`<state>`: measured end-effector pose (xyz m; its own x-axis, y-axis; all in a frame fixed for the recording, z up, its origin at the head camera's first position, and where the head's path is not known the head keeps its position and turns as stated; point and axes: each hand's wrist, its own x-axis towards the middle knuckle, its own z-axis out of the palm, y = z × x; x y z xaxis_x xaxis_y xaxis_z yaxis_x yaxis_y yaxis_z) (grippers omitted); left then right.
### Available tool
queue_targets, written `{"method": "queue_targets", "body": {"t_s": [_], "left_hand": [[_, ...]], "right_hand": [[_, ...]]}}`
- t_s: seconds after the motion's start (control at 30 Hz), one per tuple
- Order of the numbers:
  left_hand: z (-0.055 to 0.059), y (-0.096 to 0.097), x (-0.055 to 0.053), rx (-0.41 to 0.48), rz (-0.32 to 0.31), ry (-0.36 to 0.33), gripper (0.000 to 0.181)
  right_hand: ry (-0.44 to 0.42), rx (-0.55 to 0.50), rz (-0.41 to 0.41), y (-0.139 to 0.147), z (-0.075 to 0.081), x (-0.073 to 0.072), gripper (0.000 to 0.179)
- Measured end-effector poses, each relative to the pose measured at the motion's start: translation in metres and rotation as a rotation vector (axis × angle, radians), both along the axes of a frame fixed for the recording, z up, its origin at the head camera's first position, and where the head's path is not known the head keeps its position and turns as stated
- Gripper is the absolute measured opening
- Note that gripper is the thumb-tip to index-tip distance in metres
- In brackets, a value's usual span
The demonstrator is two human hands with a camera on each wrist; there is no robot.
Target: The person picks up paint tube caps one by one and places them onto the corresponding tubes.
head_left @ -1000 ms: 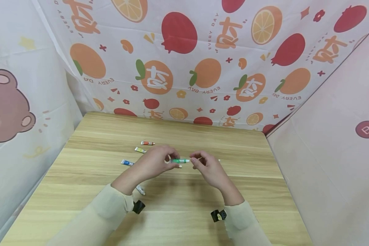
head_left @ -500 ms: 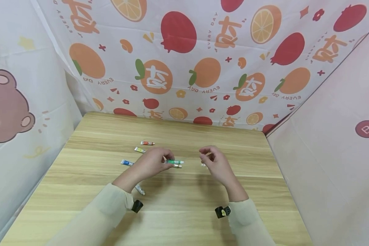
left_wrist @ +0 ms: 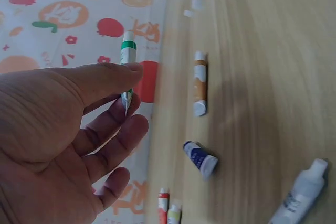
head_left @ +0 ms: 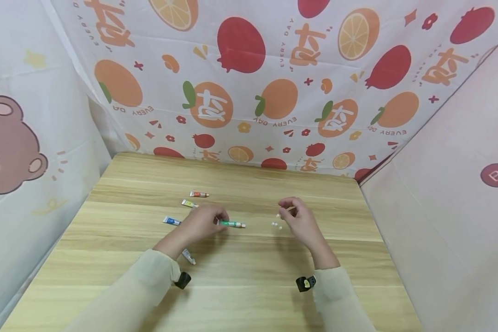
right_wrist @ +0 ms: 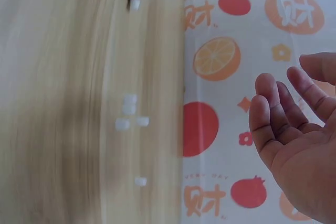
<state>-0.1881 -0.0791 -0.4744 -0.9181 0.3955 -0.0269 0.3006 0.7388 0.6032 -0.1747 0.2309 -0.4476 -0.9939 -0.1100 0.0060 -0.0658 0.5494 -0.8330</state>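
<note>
My left hand pinches a small green paint tube between thumb and fingers, its white tip pointing away from the palm. Below it on the table lies an ochre paint tube, which the green one overlaps in the head view. My right hand hovers to the right with loosely bent fingers; nothing shows between thumb and fingertips in the right wrist view. Several small white caps lie scattered on the table near this hand.
Left of the left hand lie a red tube, a yellow tube and a blue tube. A whitish-silver tube rests nearer the front. A fruit-print cloth hangs behind the wooden table.
The right hand has drawn away from the green tube's tip toward the right, and its fingers have loosened. The left hand has shifted slightly left and down with the green tube.
</note>
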Motion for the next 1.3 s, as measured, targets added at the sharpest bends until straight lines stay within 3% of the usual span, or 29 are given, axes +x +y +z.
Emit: {"method": "queue_targets", "body": {"t_s": [0.17, 0.4, 0.53, 0.83, 1.07, 1.3], "left_hand": [[-0.013, 0.001, -0.001, -0.036, -0.012, 0.027, 0.012], [-0.027, 0.003, 0.001, -0.065, 0.018, -0.038, 0.018], [-0.031, 0.004, 0.002, -0.079, 0.026, -0.034, 0.017], [-0.041, 0.006, 0.003, -0.1, 0.028, -0.025, 0.014], [-0.053, 0.007, 0.0, -0.112, 0.033, -0.019, 0.013], [-0.056, 0.009, 0.0, -0.116, 0.05, -0.003, 0.014]], "right_hand": [[-0.012, 0.019, -0.035, 0.009, -0.012, -0.007, 0.022], [-0.02, 0.072, -0.076, 0.02, -0.031, -0.015, 0.023], [-0.025, 0.081, -0.091, 0.024, -0.047, -0.019, 0.026], [-0.122, 0.064, -0.091, 0.026, -0.075, -0.02, 0.038], [-0.162, 0.166, -0.069, 0.026, -0.089, -0.02, 0.047], [-0.165, 0.236, -0.051, 0.024, -0.096, -0.024, 0.032]]}}
